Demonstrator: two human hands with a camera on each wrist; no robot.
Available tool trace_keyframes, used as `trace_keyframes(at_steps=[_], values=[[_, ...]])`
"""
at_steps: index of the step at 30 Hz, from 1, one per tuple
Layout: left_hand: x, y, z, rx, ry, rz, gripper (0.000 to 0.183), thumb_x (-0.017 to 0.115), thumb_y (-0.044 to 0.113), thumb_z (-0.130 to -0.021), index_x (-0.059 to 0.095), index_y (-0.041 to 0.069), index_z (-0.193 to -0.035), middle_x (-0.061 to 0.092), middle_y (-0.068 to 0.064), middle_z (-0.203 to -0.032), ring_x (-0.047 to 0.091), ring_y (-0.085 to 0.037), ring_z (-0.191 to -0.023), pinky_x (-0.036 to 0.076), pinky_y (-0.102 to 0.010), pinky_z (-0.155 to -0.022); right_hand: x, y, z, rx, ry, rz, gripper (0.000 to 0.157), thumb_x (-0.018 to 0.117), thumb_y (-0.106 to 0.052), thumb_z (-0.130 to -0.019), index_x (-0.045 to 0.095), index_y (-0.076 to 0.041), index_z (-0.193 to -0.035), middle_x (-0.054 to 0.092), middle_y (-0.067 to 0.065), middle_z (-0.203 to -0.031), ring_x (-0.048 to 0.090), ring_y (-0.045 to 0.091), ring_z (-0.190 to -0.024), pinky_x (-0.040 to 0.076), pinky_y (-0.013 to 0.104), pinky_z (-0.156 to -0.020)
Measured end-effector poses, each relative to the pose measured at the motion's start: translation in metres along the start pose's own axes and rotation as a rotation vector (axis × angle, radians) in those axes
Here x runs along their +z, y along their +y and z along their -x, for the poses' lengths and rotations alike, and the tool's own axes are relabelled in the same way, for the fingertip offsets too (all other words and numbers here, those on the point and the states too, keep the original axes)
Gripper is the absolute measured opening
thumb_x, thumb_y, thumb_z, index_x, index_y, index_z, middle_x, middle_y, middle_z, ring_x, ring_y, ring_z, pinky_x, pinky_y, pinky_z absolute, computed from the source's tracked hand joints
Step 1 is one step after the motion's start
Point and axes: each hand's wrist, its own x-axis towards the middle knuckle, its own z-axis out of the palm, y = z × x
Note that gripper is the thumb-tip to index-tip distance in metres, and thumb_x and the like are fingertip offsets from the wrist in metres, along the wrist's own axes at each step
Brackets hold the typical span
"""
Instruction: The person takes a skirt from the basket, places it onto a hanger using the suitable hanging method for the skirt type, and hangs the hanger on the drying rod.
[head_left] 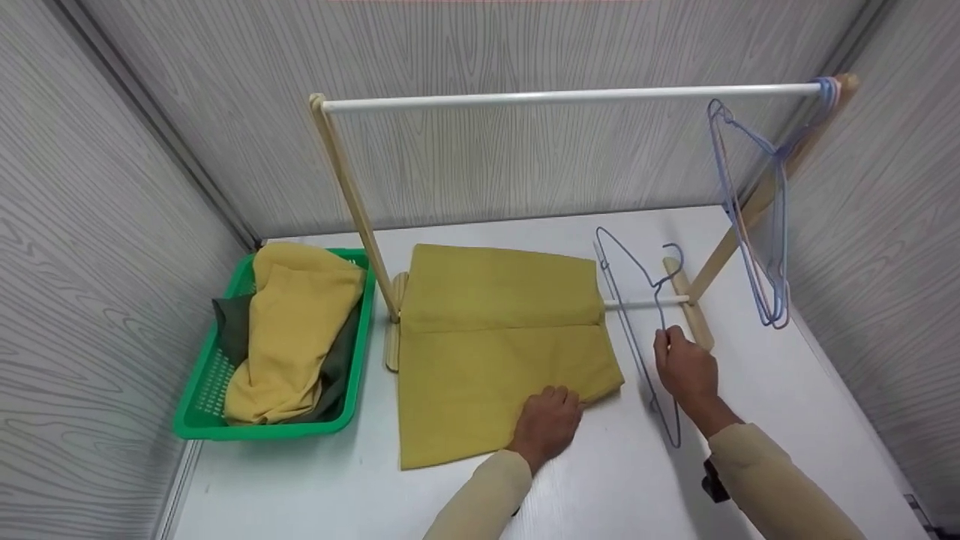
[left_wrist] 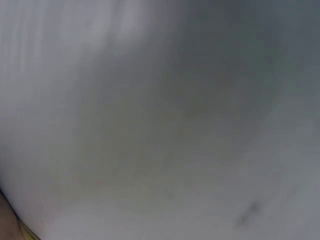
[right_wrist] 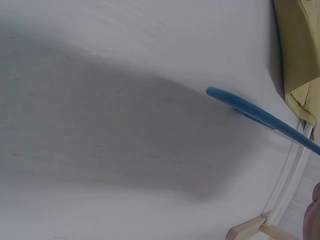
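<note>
A mustard-yellow folded cloth lies flat on the white table, its garment type not clear. My left hand rests on its lower right edge, fingers over the fabric. To the right, my right hand pinches one arm of a blue clothes hanger, whose hook points away toward the rack. In the right wrist view, part of the blue hanger crosses above the table, with the cloth at upper right. The left wrist view is mostly blurred table, with a sliver of cloth at lower left.
A rack with a white rail and wooden legs stands over the cloth. Several hangers hang at the rail's right end. At the left, a green basket holds yellow and dark green cloths. Patterned grey walls enclose the table.
</note>
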Motion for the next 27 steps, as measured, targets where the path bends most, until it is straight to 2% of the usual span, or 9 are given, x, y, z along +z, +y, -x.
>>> trace_keyframes(at_steps=[2,8,11,14,16,20,22,24,27], values=[[-0.001,0.001,-0.002,0.012,-0.029,-0.016,0.028,0.046,0.04,-0.103,0.059,0.021,-0.088,0.055,0.006,-0.077,0.056,-0.011,-0.068,0.043,-0.028,-0.051,0.0,0.0,0.0,-0.017,0.034,-0.01,0.029,0.056,-0.014,-0.099,0.05,-0.001,-0.075,0.041,0.006,-0.048,0.037,0.02,-0.04,0.03,0.038,-0.039],[-0.021,0.01,-0.022,0.02,-0.232,-0.081,0.036,0.049,0.054,-0.099,0.057,0.021,-0.087,0.057,0.007,-0.073,0.056,-0.01,-0.063,0.043,-0.028,-0.05,0.001,-0.003,-0.003,-0.081,0.068,-0.039,0.033,0.06,-0.012,-0.097,0.047,-0.002,-0.069,0.037,0.006,-0.047,0.036,0.02,-0.039,0.03,0.039,-0.038],[-0.028,0.014,-0.031,0.018,-0.307,-0.096,0.027,0.054,0.045,-0.098,0.057,0.022,-0.084,0.058,0.008,-0.069,0.056,-0.009,-0.06,0.043,-0.026,-0.049,0.003,-0.007,-0.002,-0.097,0.074,-0.037,0.032,0.061,-0.012,-0.096,0.047,-0.002,-0.069,0.038,0.007,-0.047,0.036,0.022,-0.04,0.029,0.04,-0.039],[-0.032,0.013,-0.036,-0.014,-0.333,-0.066,0.017,0.06,0.031,-0.096,0.059,0.02,-0.083,0.058,0.007,-0.066,0.056,-0.008,-0.057,0.044,-0.025,-0.046,0.006,-0.012,-0.003,-0.143,0.083,-0.034,0.031,0.062,-0.011,-0.095,0.048,-0.002,-0.069,0.04,0.008,-0.047,0.036,0.023,-0.04,0.03,0.041,-0.039],[-0.034,0.009,-0.037,-0.06,-0.283,-0.049,0.017,0.062,0.026,-0.094,0.059,0.019,-0.079,0.057,0.006,-0.064,0.056,-0.007,-0.055,0.043,-0.026,-0.044,0.006,-0.015,-0.003,-0.173,0.085,-0.031,0.03,0.063,-0.011,-0.093,0.049,-0.001,-0.068,0.041,0.009,-0.048,0.037,0.023,-0.04,0.031,0.041,-0.039],[-0.038,-0.005,-0.043,-0.175,-0.027,-0.018,0.023,0.067,0.022,-0.088,0.058,0.019,-0.068,0.056,0.005,-0.056,0.058,-0.008,-0.048,0.043,-0.029,-0.039,0.005,-0.02,-0.007,-0.172,0.077,-0.035,0.03,0.064,-0.011,-0.093,0.051,-0.001,-0.067,0.046,0.01,-0.049,0.039,0.022,-0.042,0.032,0.041,-0.041],[-0.042,-0.013,-0.048,-0.228,0.07,0.031,0.024,0.067,0.021,-0.087,0.056,0.018,-0.066,0.055,0.004,-0.055,0.058,-0.01,-0.045,0.043,-0.03,-0.038,0.003,-0.023,-0.009,-0.16,0.069,-0.037,0.03,0.065,-0.012,-0.093,0.053,-0.001,-0.067,0.049,0.011,-0.051,0.041,0.023,-0.043,0.034,0.042,-0.042],[-0.048,-0.022,-0.055,-0.281,0.109,0.123,0.025,0.065,0.02,-0.089,0.056,0.015,-0.067,0.054,0.002,-0.055,0.058,-0.013,-0.045,0.043,-0.031,-0.038,0.003,-0.025,-0.012,-0.156,0.058,-0.031,0.03,0.065,-0.013,-0.093,0.055,0.0,-0.069,0.052,0.012,-0.052,0.045,0.025,-0.043,0.037,0.044,-0.043],[-0.061,-0.036,-0.066,-0.373,0.122,0.275,0.032,0.06,0.024,-0.096,0.055,0.012,-0.067,0.055,-0.003,-0.055,0.059,-0.019,-0.046,0.044,-0.035,-0.041,0.001,-0.029,-0.015,-0.15,0.042,-0.034,0.026,0.065,-0.013,-0.094,0.059,0.002,-0.074,0.055,0.013,-0.053,0.048,0.025,-0.043,0.039,0.045,-0.043]])
